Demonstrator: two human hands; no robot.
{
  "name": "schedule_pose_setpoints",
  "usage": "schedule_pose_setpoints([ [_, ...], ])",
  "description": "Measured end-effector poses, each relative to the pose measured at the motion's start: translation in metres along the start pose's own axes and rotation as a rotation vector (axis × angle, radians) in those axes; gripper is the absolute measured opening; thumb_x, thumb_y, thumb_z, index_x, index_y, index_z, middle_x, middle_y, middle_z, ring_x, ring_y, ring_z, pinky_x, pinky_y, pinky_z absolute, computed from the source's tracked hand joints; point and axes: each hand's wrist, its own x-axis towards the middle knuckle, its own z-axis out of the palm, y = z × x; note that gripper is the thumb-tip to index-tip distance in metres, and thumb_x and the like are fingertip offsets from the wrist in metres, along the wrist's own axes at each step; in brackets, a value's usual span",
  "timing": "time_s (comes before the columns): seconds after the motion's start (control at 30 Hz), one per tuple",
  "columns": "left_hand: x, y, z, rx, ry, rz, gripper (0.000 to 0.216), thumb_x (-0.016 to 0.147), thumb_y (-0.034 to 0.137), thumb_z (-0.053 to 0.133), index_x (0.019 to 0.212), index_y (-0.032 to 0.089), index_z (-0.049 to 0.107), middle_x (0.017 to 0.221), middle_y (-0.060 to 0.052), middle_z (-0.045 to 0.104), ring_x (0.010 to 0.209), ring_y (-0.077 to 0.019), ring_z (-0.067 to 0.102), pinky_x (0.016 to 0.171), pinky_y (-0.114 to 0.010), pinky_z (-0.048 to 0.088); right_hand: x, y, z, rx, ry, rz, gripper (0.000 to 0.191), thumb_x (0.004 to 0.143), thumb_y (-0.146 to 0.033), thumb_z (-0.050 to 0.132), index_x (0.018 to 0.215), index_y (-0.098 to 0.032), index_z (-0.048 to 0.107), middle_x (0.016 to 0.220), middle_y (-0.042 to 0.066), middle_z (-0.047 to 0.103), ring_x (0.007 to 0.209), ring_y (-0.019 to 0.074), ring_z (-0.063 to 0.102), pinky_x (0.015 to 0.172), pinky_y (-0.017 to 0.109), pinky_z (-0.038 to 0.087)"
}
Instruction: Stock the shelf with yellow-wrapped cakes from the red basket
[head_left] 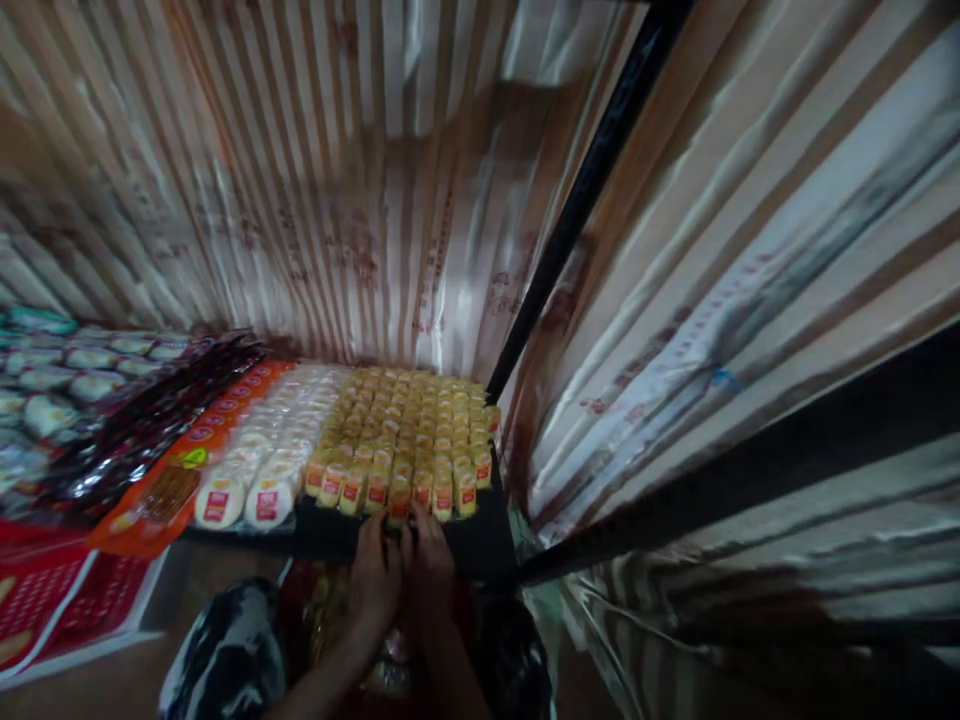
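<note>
Rows of small yellow wrapped cakes (405, 430) with red labels stand packed together on a dark shelf (337, 535). My left hand (377, 565) and my right hand (429, 560) are side by side at the front edge of these rows. Between their bent fingertips is the lower end of one front yellow cake (400, 497), which both seem to grip. The dim, blurred picture partly hides the fingertips. Below my forearms lies an open carton or bag with red and gold packs (330, 605), mostly covered by my arms.
Left of the cakes stand two rows of round white wrapped cakes (270, 500), orange packs (169, 495) and dark glossy packs (142, 430). A red box (60, 600) lies at lower left. Black frame bars (577, 220) and striped sheeting (322, 180) enclose the back and right.
</note>
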Motion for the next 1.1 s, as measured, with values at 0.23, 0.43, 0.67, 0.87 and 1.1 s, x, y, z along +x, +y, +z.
schedule_pose_setpoints([
  [0.23, 0.004, 0.001, -0.003, -0.125, 0.011, -0.039, 0.041, 0.080, 0.031, 0.039, 0.114, 0.012, 0.051, 0.112, -0.015, 0.059, 0.102, -0.0219, 0.058, 0.091, -0.037, 0.045, 0.014, -0.012, -0.006, 0.035, 0.009, 0.046, 0.037, 0.085, -0.032, 0.044, 0.115, -0.018, 0.060, 0.110, 0.010, 0.065, 0.100, 0.0220, 0.062, 0.083, 0.035, 0.051],
  [0.43, 0.013, 0.017, -0.019, -0.259, -0.065, 0.001, 0.052, 0.080, 0.045, 0.048, 0.123, 0.017, 0.047, 0.093, -0.006, 0.064, 0.079, -0.0172, 0.062, 0.076, -0.032, 0.051, 0.021, -0.023, -0.030, 0.194, 0.024, 0.057, 0.031, 0.087, -0.029, 0.042, 0.108, -0.021, 0.063, 0.104, 0.008, 0.065, 0.096, 0.0190, 0.061, 0.080, 0.030, 0.051],
  [0.67, 0.041, 0.038, -0.015, -0.230, -0.083, 0.087, 0.047, 0.074, 0.045, 0.053, 0.111, 0.015, 0.055, 0.102, -0.009, 0.062, 0.093, -0.0211, 0.059, 0.083, -0.036, 0.048, 0.028, -0.025, -0.051, 0.302, 0.052, 0.060, 0.029, 0.088, -0.028, 0.043, 0.108, -0.020, 0.062, 0.101, 0.009, 0.064, 0.094, 0.0178, 0.061, 0.081, 0.029, 0.051],
  [0.87, 0.056, 0.068, -0.009, -0.214, -0.218, 0.140, 0.051, 0.075, 0.039, 0.052, 0.120, 0.017, 0.049, 0.085, -0.003, 0.063, 0.069, -0.0164, 0.060, 0.067, -0.032, 0.051, 0.038, -0.017, -0.061, 0.318, 0.163, 0.097, 0.027, 0.086, -0.030, 0.046, 0.105, -0.021, 0.064, 0.102, 0.009, 0.065, 0.093, 0.0189, 0.062, 0.080, 0.031, 0.052],
  [1.1, 0.086, 0.092, 0.009, -0.199, -0.208, 0.221, 0.037, 0.073, 0.030, 0.055, 0.108, 0.018, 0.053, 0.088, -0.004, 0.064, 0.076, -0.0167, 0.061, 0.072, -0.031, 0.050, 0.061, -0.009, -0.062, 0.292, 0.237, 0.089, 0.037, 0.089, -0.033, 0.040, 0.121, -0.018, 0.053, 0.117, 0.013, 0.058, 0.108, 0.0218, 0.056, 0.090, 0.038, 0.048],
])
